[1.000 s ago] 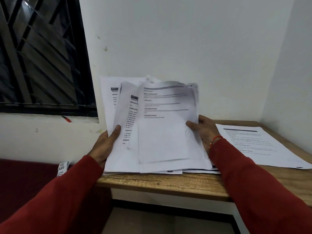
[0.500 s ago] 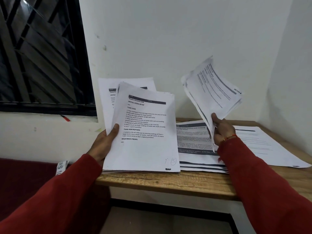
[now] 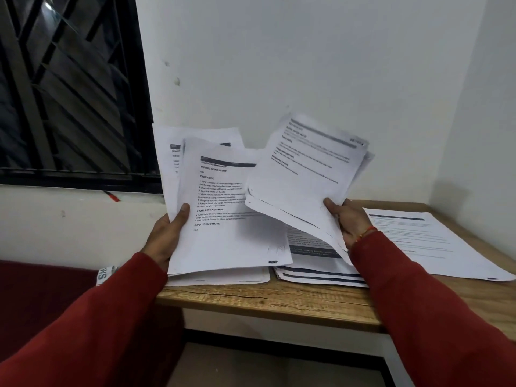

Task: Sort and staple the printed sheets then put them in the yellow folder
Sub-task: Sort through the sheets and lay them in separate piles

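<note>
Two hands: both busy with printed sheets above the near edge of the table (image 3: 279, 303).
Left hand (image 3: 164, 236): grips the left edge of a thick bundle (image 3: 231, 219), thumb lying across the front page, fingers hidden behind it.
Left bundle: held tilted up toward the person, its bottom edge down at the table near the front left corner; the top page carries a dark header bar and headings such as "TASK GOAL" and "REQUIRED PROPS". More sheets fan out behind it toward the wall.
Right hand (image 3: 349, 219): pinches the lower right corner of a smaller bundle (image 3: 310, 174), thumb on the front, fingers curled underneath.
Right bundle: lifted off the table and slanted, its left edge overlapping the right side of the left bundle; the print on it is blurred and I cannot read it.
Stack on the table (image 3: 315, 272): lies flat under the right hand and its bundle, pages slightly fanned so dark bars show at the near edges; it sits just beside the bottom of the left bundle.
Single sheet (image 3: 435, 244): lies flat farther right on the table, partly covered by the right sleeve (image 3: 435, 311).
Sleeves: both red; a thin red band (image 3: 367, 231) circles the right wrist.
Surroundings: white wall behind the table, a barred dark window (image 3: 69, 88) at far left.
</note>
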`<act>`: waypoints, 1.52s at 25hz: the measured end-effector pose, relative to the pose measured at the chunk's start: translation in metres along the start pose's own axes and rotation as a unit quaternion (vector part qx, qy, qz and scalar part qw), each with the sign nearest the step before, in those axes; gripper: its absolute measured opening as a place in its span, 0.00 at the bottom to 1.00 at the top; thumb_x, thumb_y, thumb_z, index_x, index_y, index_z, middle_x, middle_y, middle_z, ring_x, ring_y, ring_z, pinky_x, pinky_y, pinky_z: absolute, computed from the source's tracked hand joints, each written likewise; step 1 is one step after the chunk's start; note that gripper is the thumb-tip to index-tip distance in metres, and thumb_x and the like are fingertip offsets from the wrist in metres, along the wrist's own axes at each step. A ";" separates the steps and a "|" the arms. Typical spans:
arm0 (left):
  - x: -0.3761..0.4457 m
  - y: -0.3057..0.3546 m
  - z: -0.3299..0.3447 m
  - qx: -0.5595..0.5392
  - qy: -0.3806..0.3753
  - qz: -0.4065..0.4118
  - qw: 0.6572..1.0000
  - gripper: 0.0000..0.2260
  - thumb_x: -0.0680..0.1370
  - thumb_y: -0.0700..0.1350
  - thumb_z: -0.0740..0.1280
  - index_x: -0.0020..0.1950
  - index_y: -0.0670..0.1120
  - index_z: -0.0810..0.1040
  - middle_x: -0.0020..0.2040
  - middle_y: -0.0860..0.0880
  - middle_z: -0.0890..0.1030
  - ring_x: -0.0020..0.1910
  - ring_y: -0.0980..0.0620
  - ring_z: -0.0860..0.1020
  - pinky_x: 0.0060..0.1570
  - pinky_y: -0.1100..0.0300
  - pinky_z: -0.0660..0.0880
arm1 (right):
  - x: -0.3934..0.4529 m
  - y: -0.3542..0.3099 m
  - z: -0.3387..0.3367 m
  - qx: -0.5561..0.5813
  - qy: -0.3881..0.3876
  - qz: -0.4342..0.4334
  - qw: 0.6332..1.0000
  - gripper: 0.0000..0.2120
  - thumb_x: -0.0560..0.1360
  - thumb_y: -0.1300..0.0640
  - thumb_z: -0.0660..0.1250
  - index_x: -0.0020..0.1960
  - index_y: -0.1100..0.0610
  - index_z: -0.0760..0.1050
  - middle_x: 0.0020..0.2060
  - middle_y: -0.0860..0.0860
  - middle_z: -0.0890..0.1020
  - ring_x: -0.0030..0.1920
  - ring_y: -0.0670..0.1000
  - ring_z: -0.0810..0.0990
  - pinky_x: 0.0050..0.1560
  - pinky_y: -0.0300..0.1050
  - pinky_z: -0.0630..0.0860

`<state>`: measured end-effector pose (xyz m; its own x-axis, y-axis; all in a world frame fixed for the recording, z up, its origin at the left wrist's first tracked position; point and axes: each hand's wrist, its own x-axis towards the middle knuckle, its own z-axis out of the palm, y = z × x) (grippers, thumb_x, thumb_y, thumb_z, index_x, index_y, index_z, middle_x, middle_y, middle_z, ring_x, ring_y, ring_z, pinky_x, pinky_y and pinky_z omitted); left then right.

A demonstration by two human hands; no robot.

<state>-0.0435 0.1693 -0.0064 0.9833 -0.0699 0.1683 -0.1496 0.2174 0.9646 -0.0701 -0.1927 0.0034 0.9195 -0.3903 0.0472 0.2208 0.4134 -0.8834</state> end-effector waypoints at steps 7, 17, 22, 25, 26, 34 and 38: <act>0.011 0.042 -0.059 0.056 0.104 0.023 0.993 0.19 0.82 0.51 0.63 0.69 0.40 0.74 0.60 0.43 0.80 0.51 0.44 0.80 0.54 0.51 0.75 | 0.000 0.003 -0.008 -0.072 0.131 -0.048 0.988 0.14 0.75 0.68 0.69 0.61 0.65 0.77 0.56 0.59 0.82 0.50 0.58 0.82 0.57 0.55 0.79; 0.004 0.041 -0.093 0.027 0.123 -0.039 0.991 0.18 0.82 0.54 0.64 0.65 0.42 0.76 0.61 0.43 0.81 0.51 0.43 0.81 0.43 0.52 0.81 | -0.003 0.009 -0.005 -0.194 0.156 -0.056 0.967 0.07 0.72 0.67 0.71 0.49 0.60 0.81 0.52 0.58 0.84 0.50 0.59 0.83 0.59 0.58 0.78; 0.000 0.048 -0.086 0.019 0.083 -0.036 0.996 0.17 0.81 0.55 0.64 0.61 0.44 0.78 0.57 0.45 0.83 0.48 0.45 0.83 0.38 0.57 0.82 | -0.020 0.027 0.051 -0.376 0.059 -0.090 0.920 0.14 0.72 0.66 0.71 0.58 0.63 0.79 0.48 0.54 0.82 0.49 0.56 0.81 0.57 0.48 0.77; -0.005 0.046 -0.068 0.047 0.042 -0.025 0.998 0.16 0.81 0.55 0.64 0.59 0.44 0.79 0.56 0.44 0.84 0.50 0.45 0.83 0.48 0.53 0.80 | -0.016 0.055 0.093 -0.400 -0.010 -0.065 0.914 0.16 0.70 0.65 0.72 0.58 0.61 0.79 0.52 0.57 0.84 0.51 0.58 0.83 0.58 0.51 0.79; -0.009 0.045 -0.061 0.053 0.028 -0.023 0.998 0.14 0.81 0.54 0.64 0.58 0.45 0.79 0.53 0.46 0.84 0.48 0.47 0.84 0.43 0.55 0.81 | -0.012 0.064 0.101 -0.416 -0.020 -0.065 0.907 0.16 0.70 0.64 0.72 0.58 0.61 0.79 0.53 0.58 0.84 0.51 0.57 0.83 0.57 0.49 0.78; -0.018 0.030 -0.029 0.040 -0.023 -0.039 0.998 0.13 0.82 0.51 0.63 0.59 0.43 0.78 0.50 0.45 0.86 0.41 0.49 0.86 0.36 0.57 0.82 | 0.000 0.068 0.114 -0.520 -0.076 -0.035 0.850 0.18 0.83 0.55 0.57 0.67 0.63 0.73 0.67 0.61 0.75 0.67 0.59 0.73 0.64 0.47 0.69; -0.015 0.025 -0.012 0.018 -0.041 -0.029 0.999 0.13 0.82 0.51 0.62 0.60 0.43 0.78 0.51 0.45 0.85 0.41 0.50 0.86 0.34 0.59 0.81 | -0.017 0.020 0.087 -0.423 -0.055 -0.118 0.897 0.13 0.80 0.63 0.60 0.61 0.67 0.77 0.48 0.62 0.83 0.40 0.54 0.81 0.36 0.46 0.75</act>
<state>-0.0612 0.1872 0.0129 0.9787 -0.1617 0.1262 -0.0972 0.1763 0.9795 -0.0532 -0.1068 0.0257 0.9163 -0.2825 0.2838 0.1303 -0.4597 -0.8785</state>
